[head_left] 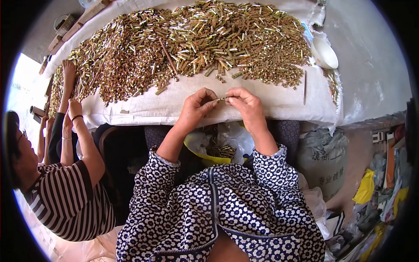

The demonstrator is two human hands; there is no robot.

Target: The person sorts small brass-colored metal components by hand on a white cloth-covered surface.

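Just above the near edge of the cloth-covered table (148, 98), my left hand (197, 107) and my right hand (248, 107) meet fingertip to fingertip. Between them is a small, slim brass-coloured metal piece (221, 99), pinched at one end by each hand. Its exact kind is too small to make out, and the fingers cover its ends. Beyond my hands spreads a large heap of similar brass-coloured metal pieces (209, 39), some long and tube-like, others short. A few loose ones lie on the cloth between the heap and my fingers.
A thin brown stick (168, 56) lies across the heap, another stick (305, 87) at the right. A white bowl (324, 53) tilts at the right edge. Below the table, a plastic bag (238, 139) holds more pieces. At left, a person in a striped shirt (65, 196) reaches toward the heap.
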